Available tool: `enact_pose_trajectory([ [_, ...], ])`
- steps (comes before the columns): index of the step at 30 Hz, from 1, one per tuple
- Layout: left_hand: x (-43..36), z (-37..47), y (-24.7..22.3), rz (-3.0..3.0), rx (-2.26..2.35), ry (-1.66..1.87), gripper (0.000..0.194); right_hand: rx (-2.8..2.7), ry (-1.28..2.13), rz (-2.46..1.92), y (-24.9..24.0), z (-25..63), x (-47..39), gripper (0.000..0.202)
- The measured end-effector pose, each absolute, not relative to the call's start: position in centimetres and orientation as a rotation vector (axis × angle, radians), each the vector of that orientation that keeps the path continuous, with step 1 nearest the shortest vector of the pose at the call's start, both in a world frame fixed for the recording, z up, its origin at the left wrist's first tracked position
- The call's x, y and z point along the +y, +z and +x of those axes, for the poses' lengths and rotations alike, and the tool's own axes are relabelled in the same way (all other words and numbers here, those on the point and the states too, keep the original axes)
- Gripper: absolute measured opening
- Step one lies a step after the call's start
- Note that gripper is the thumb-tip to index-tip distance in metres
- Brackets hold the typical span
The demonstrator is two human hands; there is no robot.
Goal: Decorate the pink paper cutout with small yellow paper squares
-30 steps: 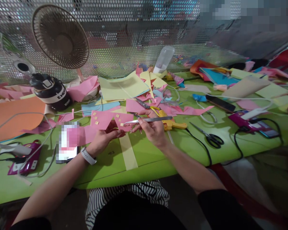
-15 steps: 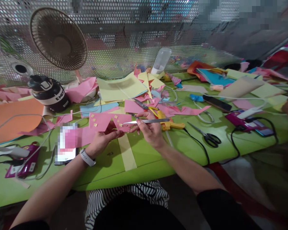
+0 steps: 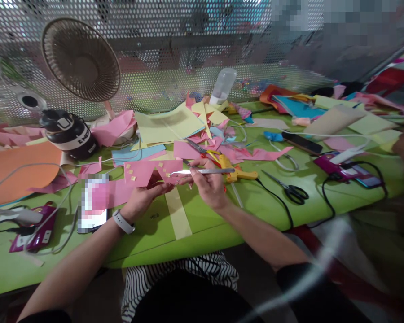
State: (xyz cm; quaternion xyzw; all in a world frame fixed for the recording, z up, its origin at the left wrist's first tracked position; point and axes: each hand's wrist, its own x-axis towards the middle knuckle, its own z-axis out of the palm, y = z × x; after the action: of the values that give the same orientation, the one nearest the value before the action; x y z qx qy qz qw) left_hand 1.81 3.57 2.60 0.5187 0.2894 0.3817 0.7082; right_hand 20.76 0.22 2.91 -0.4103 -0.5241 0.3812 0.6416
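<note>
My left hand [image 3: 147,197], with a white watch band at the wrist, is closed on a pink paper cutout [image 3: 138,174] from below. Small pale-yellow squares are stuck in groups on its two flaps. Silver tweezers [image 3: 208,171] lie between the thumb and fingers of my right hand [image 3: 208,186]. Their pointed tip is at the right flap, close to a yellow square; whether it grips one is too small to tell. Just behind my right hand lies a yellow glue gun [image 3: 229,169], partly hidden. A pale yellow paper strip [image 3: 178,215] lies on the green table below the cutout.
Black scissors [image 3: 291,190] and a phone [image 3: 301,142] lie to the right. On the left are a lit phone [image 3: 93,204], a purple power bank [image 3: 37,233], a black bottle [image 3: 69,134] and a fan [image 3: 82,63]. Paper scraps and cables spread across the back.
The view has shifted slightly. Both hands keep nearly the same pose, with the tweezers' tip still at the pink cutout. A blurred pale cable now shows at the lower right.
</note>
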Motion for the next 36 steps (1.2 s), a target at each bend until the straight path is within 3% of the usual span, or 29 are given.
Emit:
enact_pose_trajectory([
  [36,3.69,1.76,2.22,1.059,0.604,0.856,0.029,-1.218,0.899,-0.92,2.83,21.33,0.1,0.029],
])
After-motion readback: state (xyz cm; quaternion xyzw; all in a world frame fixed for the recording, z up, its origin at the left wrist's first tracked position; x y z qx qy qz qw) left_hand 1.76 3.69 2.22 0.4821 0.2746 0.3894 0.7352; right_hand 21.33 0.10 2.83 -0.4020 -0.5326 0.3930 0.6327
